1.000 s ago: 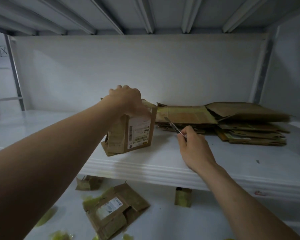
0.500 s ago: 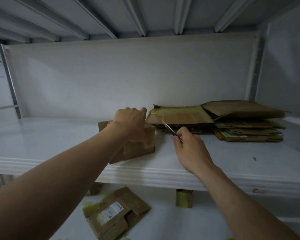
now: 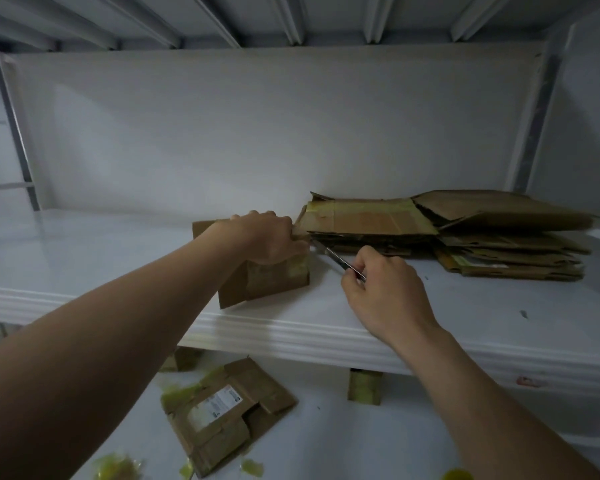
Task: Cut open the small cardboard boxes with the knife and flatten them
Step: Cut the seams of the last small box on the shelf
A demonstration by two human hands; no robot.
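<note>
Since a moment ago the knife (image 3: 338,260) tip has closed on the small box (image 3: 264,277), which lies on the shelf (image 3: 465,317). Left hand (image 3: 271,237) grip clamps the box top; right hand (image 3: 383,292) grip pinches the knife.

The left hand (image 3: 269,237) presses down on a small cardboard box (image 3: 264,271) on the white shelf (image 3: 465,317). The right hand (image 3: 385,292) holds a knife (image 3: 336,259), its blade at the box's top right corner, beside a stack of flattened boxes (image 3: 447,233)

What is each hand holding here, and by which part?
The left hand presses down on the top of the small cardboard box on the shelf. The right hand pinches the knife by its handle end, blade pointing at the box.
</note>
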